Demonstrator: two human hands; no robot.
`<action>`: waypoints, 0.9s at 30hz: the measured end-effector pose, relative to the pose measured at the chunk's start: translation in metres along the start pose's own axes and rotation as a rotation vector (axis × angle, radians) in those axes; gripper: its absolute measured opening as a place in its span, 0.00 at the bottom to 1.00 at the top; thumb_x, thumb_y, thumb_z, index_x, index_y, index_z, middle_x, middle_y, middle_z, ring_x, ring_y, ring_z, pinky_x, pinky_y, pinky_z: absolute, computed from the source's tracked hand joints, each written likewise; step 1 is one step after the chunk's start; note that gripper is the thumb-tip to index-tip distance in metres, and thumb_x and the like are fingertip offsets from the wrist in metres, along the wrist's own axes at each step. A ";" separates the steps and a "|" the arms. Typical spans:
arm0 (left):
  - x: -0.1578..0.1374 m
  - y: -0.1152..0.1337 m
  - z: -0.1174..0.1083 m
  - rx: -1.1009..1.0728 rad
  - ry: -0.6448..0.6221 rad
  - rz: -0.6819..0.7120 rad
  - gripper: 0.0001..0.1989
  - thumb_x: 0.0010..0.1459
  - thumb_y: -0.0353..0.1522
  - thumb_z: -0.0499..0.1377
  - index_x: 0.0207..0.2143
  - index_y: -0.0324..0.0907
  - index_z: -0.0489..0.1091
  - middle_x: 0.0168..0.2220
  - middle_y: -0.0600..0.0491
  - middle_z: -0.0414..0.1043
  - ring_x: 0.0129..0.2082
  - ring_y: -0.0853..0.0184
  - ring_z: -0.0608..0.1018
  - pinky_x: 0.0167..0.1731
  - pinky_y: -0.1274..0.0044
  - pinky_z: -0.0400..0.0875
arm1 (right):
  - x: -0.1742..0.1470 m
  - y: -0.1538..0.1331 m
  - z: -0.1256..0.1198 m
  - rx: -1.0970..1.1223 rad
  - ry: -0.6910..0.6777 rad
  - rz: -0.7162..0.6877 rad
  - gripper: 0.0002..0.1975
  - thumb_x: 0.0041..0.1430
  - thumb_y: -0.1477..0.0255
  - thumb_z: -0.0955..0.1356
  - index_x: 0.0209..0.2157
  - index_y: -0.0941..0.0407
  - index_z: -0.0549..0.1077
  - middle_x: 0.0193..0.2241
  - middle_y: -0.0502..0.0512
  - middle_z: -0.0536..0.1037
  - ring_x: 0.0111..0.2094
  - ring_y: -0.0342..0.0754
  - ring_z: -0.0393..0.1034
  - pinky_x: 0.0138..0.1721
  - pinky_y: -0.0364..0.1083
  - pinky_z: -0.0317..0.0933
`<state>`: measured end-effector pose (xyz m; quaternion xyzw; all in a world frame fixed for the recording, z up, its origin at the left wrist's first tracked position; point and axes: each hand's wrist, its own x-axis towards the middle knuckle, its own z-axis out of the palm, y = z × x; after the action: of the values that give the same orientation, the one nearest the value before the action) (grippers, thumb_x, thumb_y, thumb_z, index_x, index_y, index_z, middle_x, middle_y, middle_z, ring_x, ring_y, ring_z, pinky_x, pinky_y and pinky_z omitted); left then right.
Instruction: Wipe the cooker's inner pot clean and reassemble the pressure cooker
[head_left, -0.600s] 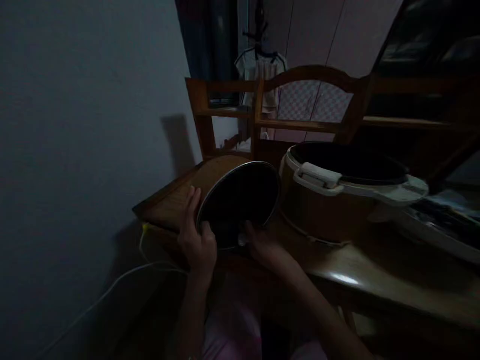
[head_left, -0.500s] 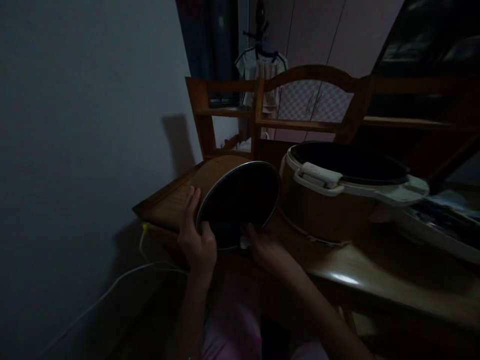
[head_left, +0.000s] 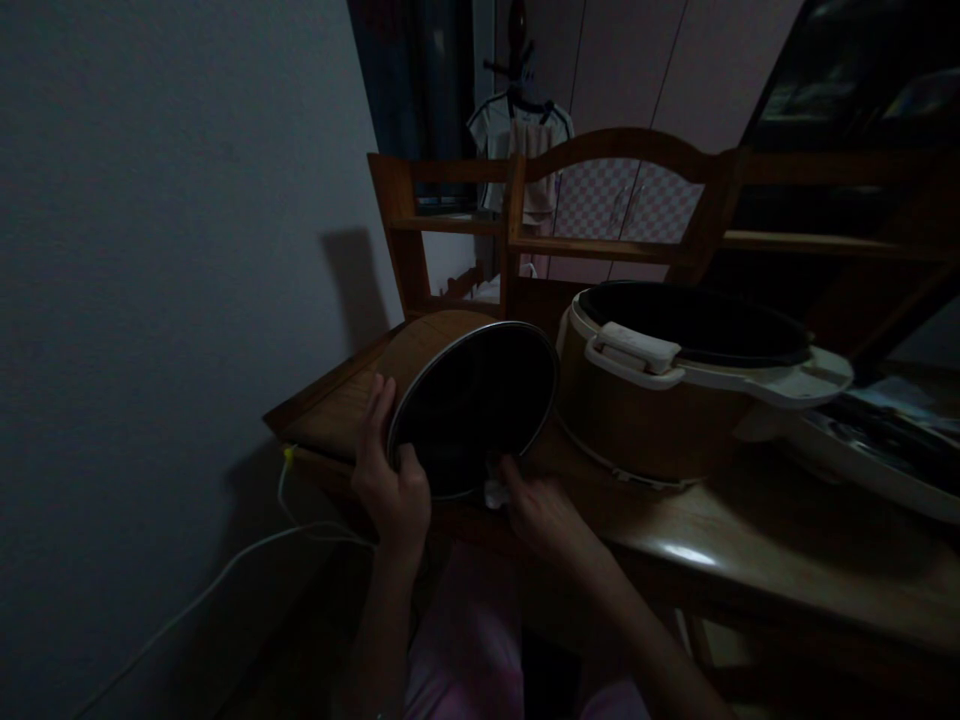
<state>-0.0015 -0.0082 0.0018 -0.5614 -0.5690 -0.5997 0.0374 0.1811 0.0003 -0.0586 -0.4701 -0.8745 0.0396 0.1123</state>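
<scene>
A round inner cooking pot (head_left: 480, 400), dark inside with a thin shiny rim, lies tilted on the wooden table with its mouth towards me. My left hand (head_left: 391, 480) grips its left edge, thumb over the rim and fingers along the outer wall. At the lower right of the rim, my right hand (head_left: 536, 510) pinches a small white piece, maybe tissue or cloth (head_left: 496, 492), against the edge. Just right of the pot stands the larger cooker body (head_left: 652, 430), with a white collar and a white handle (head_left: 637, 350). Dim light hides the pot's inner surface.
The wooden table (head_left: 705, 553) has a shelf rack (head_left: 600, 248) along its back. At the right rests a pale tray-like object (head_left: 862, 450) with dark contents. A white cable (head_left: 225, 575) hangs at the left by the wall (head_left: 187, 250). Clothes (head_left: 495, 130) hang behind.
My right hand has shifted slightly right along the pot's rim, and more of the white piece shows. The left hand keeps its hold and the pot is nearly still.
</scene>
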 end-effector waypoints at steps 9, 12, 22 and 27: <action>-0.003 -0.004 0.001 -0.013 0.048 -0.011 0.32 0.58 0.22 0.47 0.65 0.48 0.54 0.66 0.54 0.55 0.66 0.63 0.58 0.66 0.65 0.53 | 0.009 -0.018 0.008 0.122 0.005 -0.080 0.32 0.58 0.78 0.60 0.64 0.63 0.48 0.41 0.63 0.78 0.36 0.53 0.74 0.34 0.46 0.60; -0.002 -0.005 0.003 -0.020 0.060 -0.013 0.31 0.58 0.22 0.47 0.64 0.47 0.56 0.65 0.53 0.57 0.66 0.63 0.59 0.65 0.66 0.53 | 0.016 -0.029 0.008 0.202 0.024 -0.124 0.32 0.58 0.78 0.62 0.63 0.61 0.50 0.44 0.64 0.76 0.40 0.52 0.73 0.37 0.45 0.61; -0.002 -0.010 0.005 -0.091 0.122 0.001 0.33 0.54 0.21 0.50 0.62 0.48 0.60 0.64 0.53 0.60 0.64 0.61 0.62 0.64 0.65 0.56 | 0.019 -0.041 0.003 0.352 0.101 -0.206 0.29 0.58 0.79 0.64 0.60 0.59 0.55 0.47 0.62 0.74 0.43 0.51 0.71 0.41 0.45 0.63; -0.001 -0.015 0.000 -0.070 0.089 -0.006 0.32 0.56 0.21 0.51 0.63 0.48 0.59 0.65 0.53 0.59 0.64 0.60 0.62 0.65 0.65 0.56 | 0.011 -0.029 0.003 0.234 0.069 -0.206 0.32 0.59 0.80 0.64 0.63 0.56 0.54 0.54 0.62 0.72 0.49 0.51 0.70 0.42 0.45 0.66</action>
<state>-0.0112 -0.0035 -0.0088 -0.5334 -0.5471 -0.6438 0.0414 0.1506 -0.0064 -0.0546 -0.3626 -0.9032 0.1134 0.1998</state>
